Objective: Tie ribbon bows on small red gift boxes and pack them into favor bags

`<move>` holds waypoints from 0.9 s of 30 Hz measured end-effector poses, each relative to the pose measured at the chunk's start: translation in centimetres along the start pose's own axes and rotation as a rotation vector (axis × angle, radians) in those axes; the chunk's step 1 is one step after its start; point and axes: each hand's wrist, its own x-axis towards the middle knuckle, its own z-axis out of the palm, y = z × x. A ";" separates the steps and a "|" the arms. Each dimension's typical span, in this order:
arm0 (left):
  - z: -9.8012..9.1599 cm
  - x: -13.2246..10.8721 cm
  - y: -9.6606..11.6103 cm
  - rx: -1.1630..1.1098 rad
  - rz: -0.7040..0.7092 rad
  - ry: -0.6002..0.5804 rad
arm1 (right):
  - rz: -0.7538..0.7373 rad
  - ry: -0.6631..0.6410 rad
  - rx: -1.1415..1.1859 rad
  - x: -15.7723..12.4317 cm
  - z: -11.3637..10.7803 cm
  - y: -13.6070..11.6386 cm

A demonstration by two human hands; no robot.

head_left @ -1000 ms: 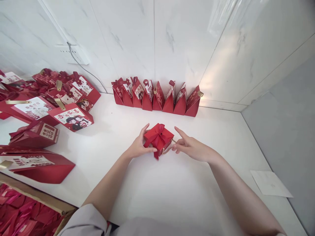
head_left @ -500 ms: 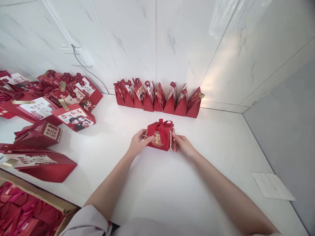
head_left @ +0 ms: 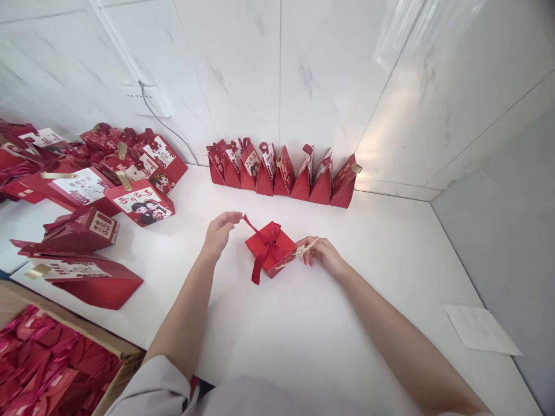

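Observation:
A red gift box (head_left: 281, 241) with a red ribbon bow (head_left: 271, 236) on top sits on the white table in front of me, turned at an angle. My right hand (head_left: 321, 254) is closed on the cream twisted rope handle (head_left: 306, 247) at the box's right side. To the left of the box is my left hand (head_left: 222, 231), its fingers stretched towards one tail of the ribbon. Its fingertips are very near that tail's end and appear just apart from it.
A row of several red peaked gift boxes (head_left: 284, 173) stands along the tiled wall. Many red gift boxes (head_left: 141, 202) are heaped at the left, below a grey cable (head_left: 162, 120). A cardboard carton (head_left: 124, 346) full of red boxes stands lower left. White paper (head_left: 481, 328) lies right.
The box has turned, so its top and bow now face me more. My left hand has left its side and moved left. The right hand now holds its rope handle outward.

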 end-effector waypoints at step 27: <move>-13.1 -24.9 5.5 0.486 -0.239 0.327 | 0.198 0.009 0.147 -1.5 -2.6 0.9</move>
